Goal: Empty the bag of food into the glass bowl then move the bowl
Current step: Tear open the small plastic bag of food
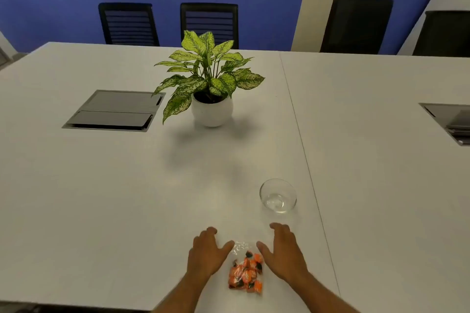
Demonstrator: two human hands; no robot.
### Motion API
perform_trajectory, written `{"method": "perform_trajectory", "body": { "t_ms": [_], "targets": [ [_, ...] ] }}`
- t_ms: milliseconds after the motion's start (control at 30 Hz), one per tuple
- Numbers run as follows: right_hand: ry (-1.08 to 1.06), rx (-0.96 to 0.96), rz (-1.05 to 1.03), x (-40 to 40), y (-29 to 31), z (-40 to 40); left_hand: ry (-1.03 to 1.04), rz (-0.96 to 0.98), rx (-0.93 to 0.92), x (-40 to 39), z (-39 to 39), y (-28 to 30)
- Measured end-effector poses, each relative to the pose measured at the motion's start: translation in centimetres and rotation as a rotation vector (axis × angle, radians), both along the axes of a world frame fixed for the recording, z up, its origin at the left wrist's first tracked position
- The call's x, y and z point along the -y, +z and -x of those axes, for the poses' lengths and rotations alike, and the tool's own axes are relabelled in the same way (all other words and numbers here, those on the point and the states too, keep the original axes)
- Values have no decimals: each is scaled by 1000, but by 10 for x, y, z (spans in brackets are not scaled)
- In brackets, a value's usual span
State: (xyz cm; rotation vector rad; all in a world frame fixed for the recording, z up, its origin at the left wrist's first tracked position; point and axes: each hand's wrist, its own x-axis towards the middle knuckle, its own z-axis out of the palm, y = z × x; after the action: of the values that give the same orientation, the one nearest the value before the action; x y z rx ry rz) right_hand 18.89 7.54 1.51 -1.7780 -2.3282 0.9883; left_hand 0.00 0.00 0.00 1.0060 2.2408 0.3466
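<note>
Grip: we hold nothing; our left hand (205,251) and right hand (283,251) lie spread wide, flanking the bag (246,270).
Bag: flat on the table (101,198) between our hands, clear plastic, packed with orange-and-black wrapped pieces.
Bowl: empty glass bowl (278,195), upright, just beyond our right hand.
Risk: pouring fast could scatter pieces past the rim, and our right hand could knock the light bowl.

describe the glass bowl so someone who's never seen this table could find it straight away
Start at the potted green plant in its round white pot on the big white table, then come toward the near edge and slightly right. The small clear glass bowl stands empty there, just left of the tabletop seam and beyond the right hand. Unlike the clear plastic bag of orange sweets nearby, it is rigid, round and colourless.
</note>
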Motion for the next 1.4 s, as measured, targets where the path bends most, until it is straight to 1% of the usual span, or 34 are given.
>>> {"method": "perform_trajectory", "body": {
  "t_ms": [67, 133, 233, 333, 400, 467, 567, 667, 767, 933, 1000, 1100, 1200, 1233, 1300, 1333, 1400],
  "targets": [
    [-125, -42, 190, 1, -6, 3, 55, 38, 80, 0, -5, -7],
    [-182, -59, 313, 2, -9, 6, 69, 90, 136, 1, -12, -8],
    [-236, -89, 401, 0, -16, 13, 111, 86, 207, -2, -23, -13],
    [-293, -113, 480, -2, -20, 17, 132, 103, 229, -8, -29, -12],
    [-323, -140, 494, -2, -22, 17, 156, 89, 247, -10, -31, -14],
    [-337, -162, 485, -3, -25, 15, 177, 43, 275, -12, -31, -13],
    [-327, -202, 418, -7, -20, 12, 139, -35, 325, -15, -30, -12],
    [-270, -267, 334, -15, -8, 9, 84, -118, 355, -20, -26, -8],
    [-196, -286, 294, -23, 5, 10, 68, -181, 385, -25, -20, -1],
    [-120, -305, 332, -32, 26, 18, 40, -271, 404, -36, -13, 10],
    [-79, -307, 313, -34, 31, 22, 54, -297, 412, -41, -11, 13],
    [-68, -310, 234, -35, 34, 28, 118, -349, 414, -46, -12, 17],
    [-127, -321, 193, -34, 34, 34, 275, -373, 440, -46, -19, 24],
    [-143, -325, 186, -34, 33, 36, 346, -374, 492, -46, -23, 26],
    [-167, -336, 192, -34, 32, 39, 460, -334, 654, -45, -31, 31],
    [-174, -341, 200, -34, 31, 41, 490, -310, 722, -45, -33, 32],
    [-184, -341, 213, -34, 30, 44, 513, -289, 797, -45, -36, 33]
  ]
}}
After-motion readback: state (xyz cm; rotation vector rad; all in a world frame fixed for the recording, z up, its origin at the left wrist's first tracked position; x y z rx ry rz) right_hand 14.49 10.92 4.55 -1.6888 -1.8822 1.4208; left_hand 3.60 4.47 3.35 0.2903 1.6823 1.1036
